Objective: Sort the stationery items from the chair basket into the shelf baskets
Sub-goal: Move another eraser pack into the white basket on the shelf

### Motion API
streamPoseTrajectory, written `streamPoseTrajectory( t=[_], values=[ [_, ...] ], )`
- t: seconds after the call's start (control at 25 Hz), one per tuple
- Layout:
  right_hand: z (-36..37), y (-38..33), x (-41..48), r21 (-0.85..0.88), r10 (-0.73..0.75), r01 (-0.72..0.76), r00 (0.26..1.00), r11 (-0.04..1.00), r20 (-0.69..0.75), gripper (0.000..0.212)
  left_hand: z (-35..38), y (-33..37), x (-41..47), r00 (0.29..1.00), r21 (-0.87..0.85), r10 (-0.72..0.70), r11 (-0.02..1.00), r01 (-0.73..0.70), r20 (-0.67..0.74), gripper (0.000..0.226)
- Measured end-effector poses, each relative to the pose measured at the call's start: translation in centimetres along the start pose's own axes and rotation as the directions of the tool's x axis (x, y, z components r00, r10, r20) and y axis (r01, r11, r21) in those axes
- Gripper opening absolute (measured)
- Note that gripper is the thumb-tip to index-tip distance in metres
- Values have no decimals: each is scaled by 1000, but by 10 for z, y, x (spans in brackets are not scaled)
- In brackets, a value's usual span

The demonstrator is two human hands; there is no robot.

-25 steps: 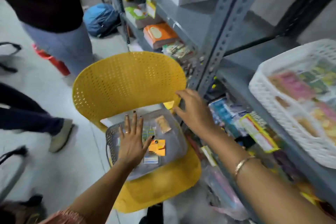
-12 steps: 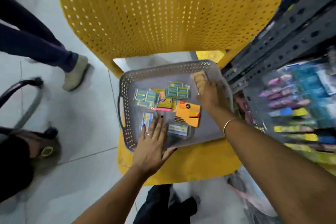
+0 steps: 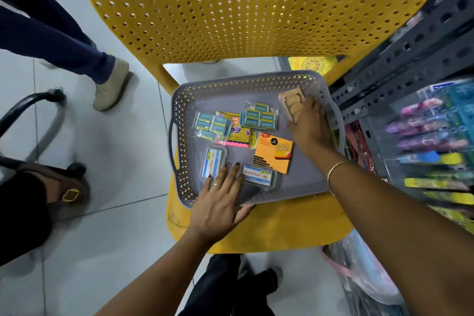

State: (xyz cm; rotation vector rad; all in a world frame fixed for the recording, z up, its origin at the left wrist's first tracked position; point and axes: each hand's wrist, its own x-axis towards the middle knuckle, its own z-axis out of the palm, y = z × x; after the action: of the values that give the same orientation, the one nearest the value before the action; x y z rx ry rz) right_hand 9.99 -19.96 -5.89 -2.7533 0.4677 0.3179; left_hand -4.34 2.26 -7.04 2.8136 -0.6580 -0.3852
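A grey perforated basket [image 3: 179,115] sits on the seat of a yellow chair [image 3: 256,7]. Inside lie two packs of small teal boxes [image 3: 211,124], an orange sticky-notes pad [image 3: 274,152], a yellow pack [image 3: 237,133] and two clear pin boxes [image 3: 260,177]. My right hand [image 3: 310,126] rests at the basket's far right corner, fingers on a tan wooden piece [image 3: 291,104]. My left hand [image 3: 218,200] lies flat with fingers spread over the near rim, fingertips touching the pin boxes.
A grey slotted metal shelf [image 3: 410,41] stands right of the chair, with packs of coloured pens [image 3: 431,136] on it. Another person's leg and shoe [image 3: 110,84] are on the tiled floor at left. A black chair base [image 3: 30,110] is further left.
The view dropped from the shelf down onto the basket. My right hand came from the chair back into the basket onto the wooden piece. My left hand slid toward the near rim.
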Motion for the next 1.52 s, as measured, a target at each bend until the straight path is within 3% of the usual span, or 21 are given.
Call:
streamPoseTrajectory(
  t=[0.16,0.36,0.64,0.84,1.04,1.16,1.28,1.44,1.52],
  values=[
    [-20,3,-16,26,-64,64,998,998,-13,61,-1,-2,2,1000,18,7,1000,-7,8,74],
    [-96,-12,-43,148,-97,117,986,982,-137,58,-30,3,6,999,14,-34,999,34,9,76],
    [-273,-29,-93,170,-128,191,937,967,-324,52,-170,42,63,968,12,111,994,-112,-225,77],
    [-399,-40,-153,180,-140,233,898,956,-417,60,-280,99,106,872,76,290,956,-284,-395,77],
    [-503,19,-210,176,45,64,831,982,-554,57,-353,206,132,710,116,540,825,-554,-452,78],
    [-519,71,-225,218,193,-90,832,972,-520,59,-373,270,135,594,127,658,712,-690,-464,80],
    [-508,110,-236,246,296,-199,833,949,-468,69,-379,326,129,526,175,755,622,-763,-392,84],
    [-475,129,-234,346,413,-292,837,892,-360,96,-365,359,134,520,212,812,575,-790,-264,92],
    [-464,132,-227,342,438,-327,836,881,-330,98,-358,359,137,524,190,812,574,-796,-256,97]
  ],
)
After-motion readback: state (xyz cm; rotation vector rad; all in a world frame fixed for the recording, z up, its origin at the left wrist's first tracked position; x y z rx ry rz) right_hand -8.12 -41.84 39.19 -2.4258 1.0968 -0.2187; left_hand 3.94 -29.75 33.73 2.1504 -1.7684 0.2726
